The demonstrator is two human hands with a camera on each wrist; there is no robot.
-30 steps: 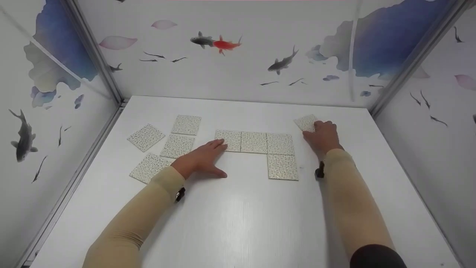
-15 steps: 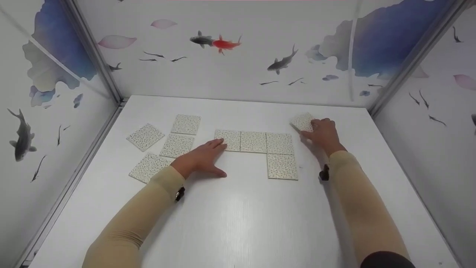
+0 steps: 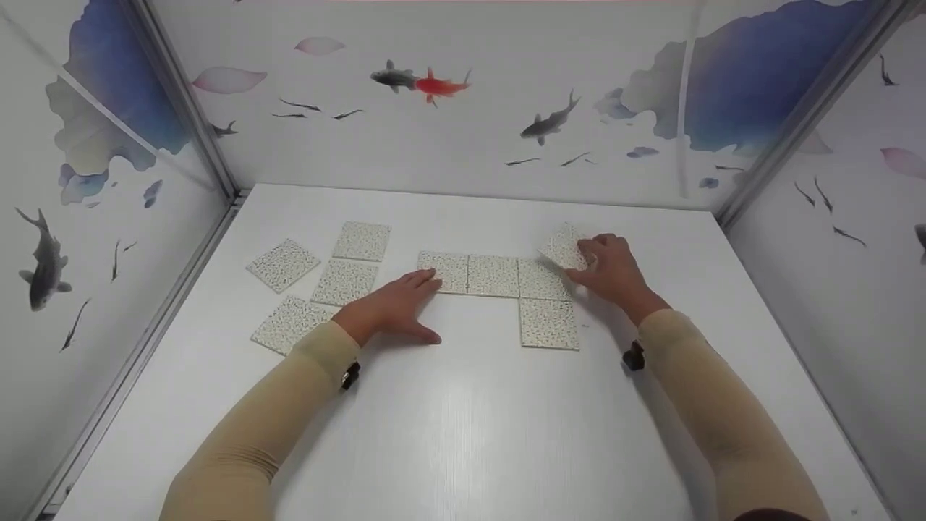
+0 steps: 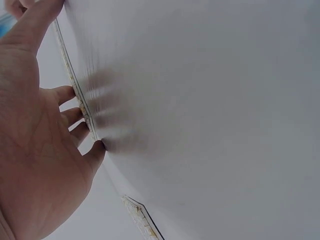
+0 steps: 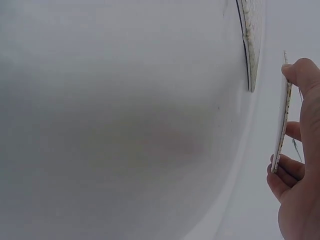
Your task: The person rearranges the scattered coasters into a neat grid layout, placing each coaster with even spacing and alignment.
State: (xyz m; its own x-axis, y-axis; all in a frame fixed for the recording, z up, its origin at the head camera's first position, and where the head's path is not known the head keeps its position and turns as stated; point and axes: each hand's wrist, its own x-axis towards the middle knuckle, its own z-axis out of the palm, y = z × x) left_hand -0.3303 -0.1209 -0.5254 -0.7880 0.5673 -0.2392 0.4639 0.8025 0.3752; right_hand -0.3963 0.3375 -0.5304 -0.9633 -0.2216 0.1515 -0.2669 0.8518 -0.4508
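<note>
My right hand (image 3: 615,273) pinches a square speckled tile (image 3: 561,244) by its edges, thumb on the near side. In the right wrist view this tile (image 5: 283,127) is held up off the white table, seen edge-on. It overlaps the back of the right-end tile (image 3: 537,282) of a three-tile row. Another tile (image 3: 548,323) lies directly in front of that end one. At the row's left end, my left hand (image 3: 394,307) rests with extended fingers on the leftmost tile (image 3: 450,269), thumb spread on the table. The left wrist view shows the fingertips (image 4: 96,147) along the tile edge.
Left of the row lie several loose tiles: one at the back (image 3: 362,241), one just in front (image 3: 344,282), a turned one (image 3: 283,265) at far left, and one (image 3: 289,322) partly behind the left sleeve. Patterned panels (image 3: 463,145) enclose the white table (image 3: 448,434).
My right hand has lifted its tile from the table at the back right and carried it left to the row's right end. The left hand has stayed in place.
</note>
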